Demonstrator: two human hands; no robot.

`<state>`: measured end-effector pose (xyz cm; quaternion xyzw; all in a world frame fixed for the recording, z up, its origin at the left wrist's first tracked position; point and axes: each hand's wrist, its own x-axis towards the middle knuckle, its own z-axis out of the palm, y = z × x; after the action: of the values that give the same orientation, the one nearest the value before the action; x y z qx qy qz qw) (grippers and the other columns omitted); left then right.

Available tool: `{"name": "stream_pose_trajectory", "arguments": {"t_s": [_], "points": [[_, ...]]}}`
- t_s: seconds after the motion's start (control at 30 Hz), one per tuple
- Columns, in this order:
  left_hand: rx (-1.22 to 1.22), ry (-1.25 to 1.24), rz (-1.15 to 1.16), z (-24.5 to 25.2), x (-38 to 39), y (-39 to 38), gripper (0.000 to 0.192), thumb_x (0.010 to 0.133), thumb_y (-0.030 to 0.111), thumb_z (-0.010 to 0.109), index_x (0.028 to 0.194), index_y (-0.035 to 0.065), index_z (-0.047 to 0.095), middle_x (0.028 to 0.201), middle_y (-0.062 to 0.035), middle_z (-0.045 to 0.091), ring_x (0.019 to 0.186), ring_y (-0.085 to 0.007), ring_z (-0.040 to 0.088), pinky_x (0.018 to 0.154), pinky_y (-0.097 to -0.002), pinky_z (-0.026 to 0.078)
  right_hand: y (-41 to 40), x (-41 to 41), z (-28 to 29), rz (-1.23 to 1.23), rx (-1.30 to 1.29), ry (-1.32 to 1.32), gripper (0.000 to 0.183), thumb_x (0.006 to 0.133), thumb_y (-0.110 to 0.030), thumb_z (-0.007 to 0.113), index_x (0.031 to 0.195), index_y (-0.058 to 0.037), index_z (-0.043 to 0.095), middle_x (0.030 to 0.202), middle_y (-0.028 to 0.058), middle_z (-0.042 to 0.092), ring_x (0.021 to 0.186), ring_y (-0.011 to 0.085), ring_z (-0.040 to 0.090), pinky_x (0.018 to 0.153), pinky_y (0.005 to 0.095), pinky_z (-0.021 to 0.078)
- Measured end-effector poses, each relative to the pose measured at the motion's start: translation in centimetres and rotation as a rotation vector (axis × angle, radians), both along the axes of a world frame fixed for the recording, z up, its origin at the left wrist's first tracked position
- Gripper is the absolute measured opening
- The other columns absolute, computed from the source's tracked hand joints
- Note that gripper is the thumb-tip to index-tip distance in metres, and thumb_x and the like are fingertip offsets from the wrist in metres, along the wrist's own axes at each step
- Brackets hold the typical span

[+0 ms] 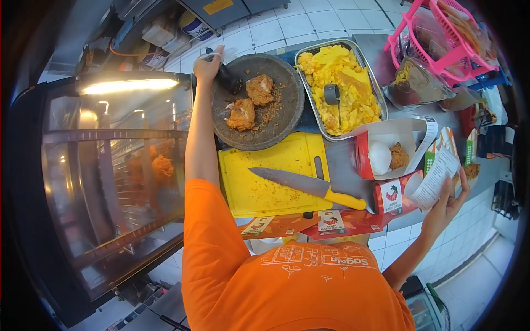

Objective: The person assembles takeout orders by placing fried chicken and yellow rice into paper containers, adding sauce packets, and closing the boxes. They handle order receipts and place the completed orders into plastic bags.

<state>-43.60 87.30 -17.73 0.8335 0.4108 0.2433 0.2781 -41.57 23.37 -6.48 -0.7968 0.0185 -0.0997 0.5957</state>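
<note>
My left hand (208, 66) is at the upper left edge of a round stone mortar (269, 138), closed around a dark pestle (227, 78) with some clear plastic at the fingers. Two pieces of breaded fried chicken (259, 89) lie in the mortar among crumbs. At the right, my right hand (447, 202) holds a printed paper slip (437, 178) above the cardboard boxes. Beside it, an open red and white box (364, 155) contains a white rounded portion, probably rice, and a small fried piece (398, 156). A yellow-handled kitchen knife (290, 181) rests on the yellow cutting board (265, 198).
Behind the board stands a metal tray (323, 132) of yellow food with a dark-cupped scoop (331, 94). Pink plastic baskets (447, 62) and filled plastic bags (416, 85) occupy the upper right. A lit glass display cabinet (120, 157) stands at the left. Flat printed cartons (348, 223) lie near my body.
</note>
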Motion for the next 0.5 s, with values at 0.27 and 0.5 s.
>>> {"name": "stream_pose_trajectory", "arguments": {"t_s": [0.27, 0.5], "points": [[0.461, -0.01, -0.175, 6.4, -1.6, -9.5, 0.071, 0.07, 0.052, 0.081, 0.115, -0.0002, 0.066, 0.123, -0.0303, 0.057, 0.124, -0.0405, 0.049, 0.1, -0.0465, 0.044, -0.7, -0.1, -0.2, -0.009, 0.012, -0.027, 0.04, 0.101, -0.019, 0.056, 0.139, -0.0118, 0.044, 0.131, 0.0166, 0.06, 0.116, 0.0213, 0.06, 0.094, 0.0304, 0.0499], [0.336, 0.252, -0.447, -0.7, -2.6, -17.6, 0.069, 0.077, 0.038, 0.075, 0.134, 0.0055, 0.054, 0.122, -0.0341, 0.053, 0.118, -0.047, 0.051, 0.097, -0.0526, 0.044, -0.8, -0.8, -0.1, -0.016, 0.043, 0.023, 0.041, 0.101, -0.021, 0.055, 0.139, -0.0094, 0.043, 0.14, 0.0147, 0.053, 0.121, 0.0243, 0.057, 0.093, 0.0322, 0.0509]]}}
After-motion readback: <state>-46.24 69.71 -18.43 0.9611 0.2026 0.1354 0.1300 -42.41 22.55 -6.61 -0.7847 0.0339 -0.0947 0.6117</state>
